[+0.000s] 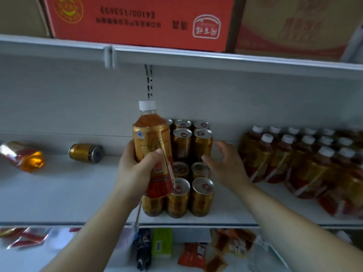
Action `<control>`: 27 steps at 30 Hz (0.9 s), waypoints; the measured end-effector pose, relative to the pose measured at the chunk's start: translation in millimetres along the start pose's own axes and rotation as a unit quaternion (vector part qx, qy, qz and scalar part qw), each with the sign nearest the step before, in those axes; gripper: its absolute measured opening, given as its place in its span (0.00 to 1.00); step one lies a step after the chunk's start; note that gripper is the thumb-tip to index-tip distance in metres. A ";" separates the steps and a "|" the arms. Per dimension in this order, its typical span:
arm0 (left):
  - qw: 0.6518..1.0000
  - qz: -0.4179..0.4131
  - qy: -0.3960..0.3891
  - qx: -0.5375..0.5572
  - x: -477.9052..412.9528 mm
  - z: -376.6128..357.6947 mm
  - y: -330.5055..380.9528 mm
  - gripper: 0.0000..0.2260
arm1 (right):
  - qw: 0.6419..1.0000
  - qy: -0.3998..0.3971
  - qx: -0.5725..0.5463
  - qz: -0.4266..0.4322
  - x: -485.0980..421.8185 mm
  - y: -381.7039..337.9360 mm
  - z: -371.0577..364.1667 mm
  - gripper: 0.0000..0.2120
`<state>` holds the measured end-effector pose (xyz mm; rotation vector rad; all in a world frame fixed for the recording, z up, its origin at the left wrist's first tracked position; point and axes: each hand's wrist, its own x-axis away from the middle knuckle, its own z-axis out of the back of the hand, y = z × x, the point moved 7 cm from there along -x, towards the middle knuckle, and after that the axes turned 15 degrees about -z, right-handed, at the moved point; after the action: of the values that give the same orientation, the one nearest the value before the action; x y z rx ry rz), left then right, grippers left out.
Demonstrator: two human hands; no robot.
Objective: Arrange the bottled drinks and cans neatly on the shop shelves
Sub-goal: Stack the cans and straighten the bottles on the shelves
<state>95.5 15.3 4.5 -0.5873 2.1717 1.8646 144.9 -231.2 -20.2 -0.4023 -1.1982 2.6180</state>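
the left hand point(135, 169) grips a tea bottle point(152, 146) round its lower half, thumb across the gold label, holding it upright with its white cap on top, in front of the gold cans point(202, 146), some of them stacked two high. the right hand point(225, 163) holds nothing, fingers spread and relaxed, just right of those cans above the white shelf point(59, 193). further right stand rows of matching bottles point(294, 160). well to the left a single can point(86, 153) lies on its side, and beyond it a tipped bottle point(23, 157). a red carton point(137, 20) sits on the shelf above
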 end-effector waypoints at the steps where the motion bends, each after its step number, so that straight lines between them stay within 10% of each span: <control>1: 1.000 -0.003 -0.005 0.003 4.3 -16.6 3.3 0.20 | 1.000 0.004 0.015 -0.008 -2.0 15.2 15.5 0.27; 15: 0.986 0.127 -0.108 -0.017 90.6 -276.8 -99.5 0.21 | 0.941 0.158 0.300 0.010 -34.5 167.5 281.7 0.29; 27: 0.950 0.148 -0.263 -0.081 110.2 -403.2 -157.9 0.32 | 0.909 0.001 0.404 -0.103 -83.7 245.8 305.3 0.40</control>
<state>102.2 -415.7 -113.3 0.2177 1.8321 2.0559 95.0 -628.6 -4.0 -0.0988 -0.0681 2.6238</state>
